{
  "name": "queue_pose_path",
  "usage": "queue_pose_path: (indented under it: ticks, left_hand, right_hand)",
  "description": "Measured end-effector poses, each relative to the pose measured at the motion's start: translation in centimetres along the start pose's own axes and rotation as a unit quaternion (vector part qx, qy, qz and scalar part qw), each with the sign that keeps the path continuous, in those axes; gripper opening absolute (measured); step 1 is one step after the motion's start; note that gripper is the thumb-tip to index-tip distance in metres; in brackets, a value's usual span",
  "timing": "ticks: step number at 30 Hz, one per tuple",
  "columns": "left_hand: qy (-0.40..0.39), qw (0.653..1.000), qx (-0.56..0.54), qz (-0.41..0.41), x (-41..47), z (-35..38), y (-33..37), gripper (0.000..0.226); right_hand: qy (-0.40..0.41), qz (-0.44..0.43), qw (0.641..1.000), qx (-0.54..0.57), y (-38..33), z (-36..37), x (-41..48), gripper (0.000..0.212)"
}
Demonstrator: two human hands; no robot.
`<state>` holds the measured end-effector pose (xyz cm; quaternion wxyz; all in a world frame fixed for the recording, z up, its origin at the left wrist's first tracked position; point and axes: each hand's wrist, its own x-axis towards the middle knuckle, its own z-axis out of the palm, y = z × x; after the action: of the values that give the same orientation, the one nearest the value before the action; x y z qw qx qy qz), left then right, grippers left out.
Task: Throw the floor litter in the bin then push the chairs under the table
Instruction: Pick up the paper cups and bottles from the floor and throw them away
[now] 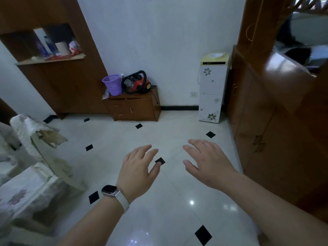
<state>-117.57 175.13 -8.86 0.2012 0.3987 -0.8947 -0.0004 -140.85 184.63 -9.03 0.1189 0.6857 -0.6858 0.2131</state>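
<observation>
Glossy white floor (177, 210) tiles set with small black diamonds fill most of the view. They are hard, smooth and bright with reflected light, and no litter shows on the stretch in sight. Tall cupboards (276, 121) of dark varnished wood stand along the right wall. At the left edge are the chairs (26, 189), boxy shapes draped in soft white covers with lace trim and a faded flower print; the table itself cannot be made out for certain. A slim white water dispenser (212, 89) with flower decals stands against the far wall, and near it is a low wooden cabinet (134, 107). On top of that cabinet sit a red and black vacuum cleaner (136, 82) and, just beside it, the bin (112, 85) – a tapered basket of purple plastic, well apart from the person.

The left hand (138, 167) and the right hand (209, 162) hover over the tiles with palms down, fingers spread and relaxed, holding nothing. A dark-faced watch (109, 190) on a pale strap circles the left wrist.

By the look of it, the person is between steps. The next move likely calls for scanning the floor for any scrap or, if there is none, turning left to the chairs
</observation>
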Motion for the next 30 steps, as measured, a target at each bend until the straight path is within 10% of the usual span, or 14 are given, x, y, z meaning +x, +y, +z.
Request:
queue_pose_path:
  ticks: [30]
  left_hand:
    - [0.073,0.995,0.047,-0.056,30.9,7.6,-33.1,0.042]
  right_hand:
    - [-0.062,-0.125,0.99,-0.002,0.0,22.8,46.0,0.046]
